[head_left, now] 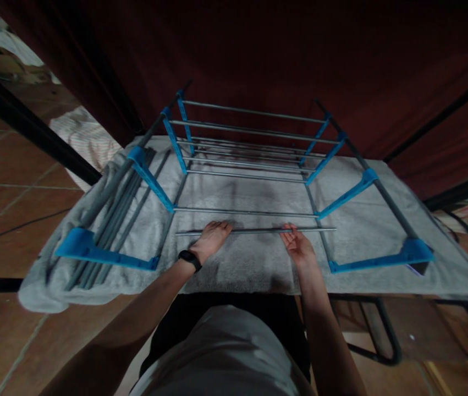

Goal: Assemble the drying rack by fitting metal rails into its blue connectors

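A thin grey metal rod lies crosswise in front of me, just above the grey blanket. My left hand, with a black band on the wrist, is closed over its left part, knuckles up. Farther right, my right hand holds the same rod palm up, its fingertips curled at it. Around both hands stands a rack frame with blue plastic brackets and grey tubes. Another crossbar spans the frame just beyond the held rod. The rod's two ends touch no bracket that I can see.
Several loose grey tubes lie on the blanket at the left. A dark red curtain hangs behind the rack. Black metal poles flank the surface. At the lower right is a black-framed chair. A dark flat object lies by the right bracket.
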Available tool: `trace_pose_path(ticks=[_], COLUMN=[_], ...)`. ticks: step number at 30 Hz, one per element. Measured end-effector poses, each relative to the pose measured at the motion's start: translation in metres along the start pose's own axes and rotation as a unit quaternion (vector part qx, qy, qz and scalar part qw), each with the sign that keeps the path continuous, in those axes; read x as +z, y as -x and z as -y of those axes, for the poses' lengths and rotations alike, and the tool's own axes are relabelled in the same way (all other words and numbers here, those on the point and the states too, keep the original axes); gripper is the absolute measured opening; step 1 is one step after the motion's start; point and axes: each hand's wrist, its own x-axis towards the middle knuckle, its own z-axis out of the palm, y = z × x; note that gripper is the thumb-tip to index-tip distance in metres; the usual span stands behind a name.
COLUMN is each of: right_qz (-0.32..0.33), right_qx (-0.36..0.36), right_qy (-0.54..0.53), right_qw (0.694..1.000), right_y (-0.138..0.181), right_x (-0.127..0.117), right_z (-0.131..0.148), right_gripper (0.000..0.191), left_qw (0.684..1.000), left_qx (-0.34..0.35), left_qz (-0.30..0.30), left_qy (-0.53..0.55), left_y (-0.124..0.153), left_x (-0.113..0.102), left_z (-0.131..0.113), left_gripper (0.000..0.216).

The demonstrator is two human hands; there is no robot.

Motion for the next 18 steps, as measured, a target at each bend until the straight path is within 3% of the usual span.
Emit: trace_pose_path(ticks=[18], right_qz=[0.030], right_qx=[-0.048], right_qy=[0.004], right_qw=[0.998], right_y=[-0.005], right_x=[-0.021], right_z=[-0.014], right_gripper=[0.010], left_qw=[0.997], left_qx=[0.043], left_qz=[-0.051], left_qy=[-0.028], left_y=[0.002], left_x=[0.023], left_z=[0.004], left_gripper=[0.034])
